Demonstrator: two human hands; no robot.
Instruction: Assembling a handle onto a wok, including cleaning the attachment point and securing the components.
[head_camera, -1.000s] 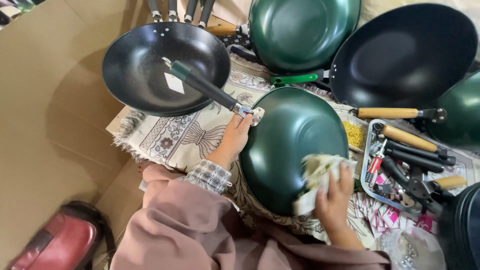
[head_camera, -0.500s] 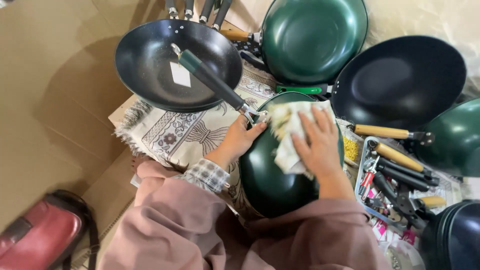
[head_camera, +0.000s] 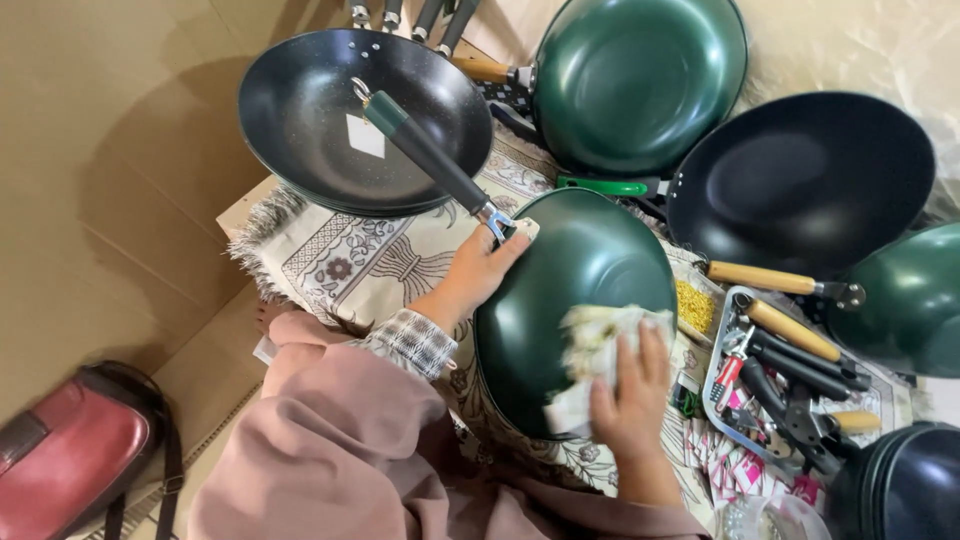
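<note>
Dark green glossy wok (head_camera: 570, 290), upside down, left hand (head_camera: 480, 270) gripping its rim, right hand (head_camera: 630, 400) clutching a pale cloth (head_camera: 590, 350).

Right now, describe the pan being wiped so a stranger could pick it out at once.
Start at the patterned cloth spread under the pans. At its middle a green pan lies bottom up, steadied at the rim by the left hand while the right hand presses a pale rag on it. It alone is being touched.
</note>
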